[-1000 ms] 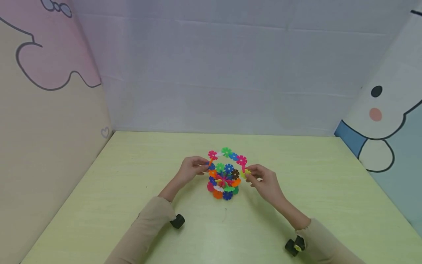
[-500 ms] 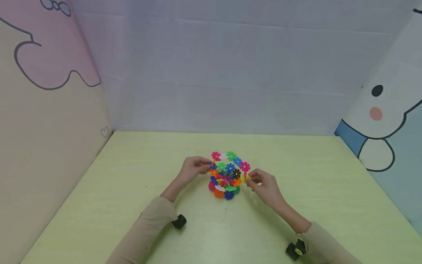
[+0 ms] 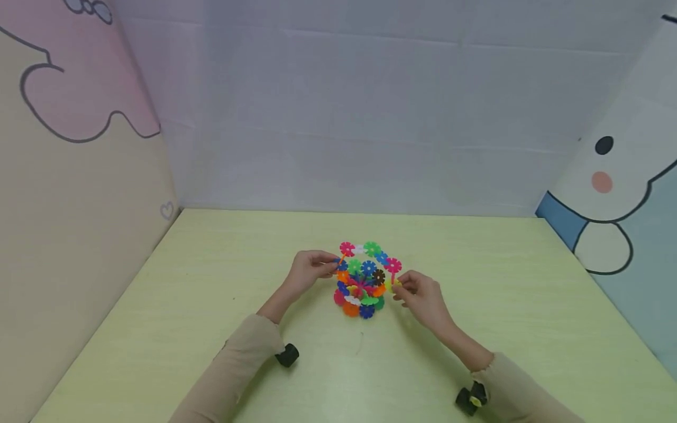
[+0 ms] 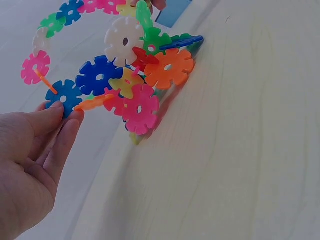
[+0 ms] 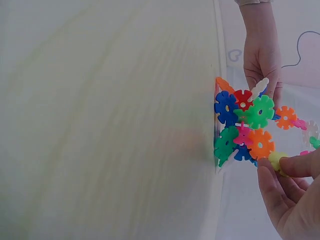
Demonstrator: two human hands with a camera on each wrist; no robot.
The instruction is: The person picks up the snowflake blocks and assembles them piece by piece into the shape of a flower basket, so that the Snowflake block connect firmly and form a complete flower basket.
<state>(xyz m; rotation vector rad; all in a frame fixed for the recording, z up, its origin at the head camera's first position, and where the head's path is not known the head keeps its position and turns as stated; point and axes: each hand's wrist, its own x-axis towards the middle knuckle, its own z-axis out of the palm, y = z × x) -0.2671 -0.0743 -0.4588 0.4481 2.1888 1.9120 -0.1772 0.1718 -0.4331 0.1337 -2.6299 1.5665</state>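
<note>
A basket-like build of colourful plastic snowflake discs stands on the table between both hands. Over it arches a chain of linked discs, with a green disc near its top. My left hand pinches a blue snowflake disc at the chain's left end, between thumb and fingers. On the other side, my right hand pinches a yellow snowflake disc at the chain's right end. That yellow disc lies close beside an orange disc of the build; the fingers partly cover it, and I cannot tell whether they are joined.
The pale yellow-green table spreads around the build, its far edge meeting a light cloth wall. Cartoon-printed panels flank both sides. Small black devices hang at the wrists near the beige sleeves.
My right hand has moved slightly down with the yellow disc, bringing the chain's right side lower and a little to the right. The left hand has barely moved. The last half second shows almost no motion.
</note>
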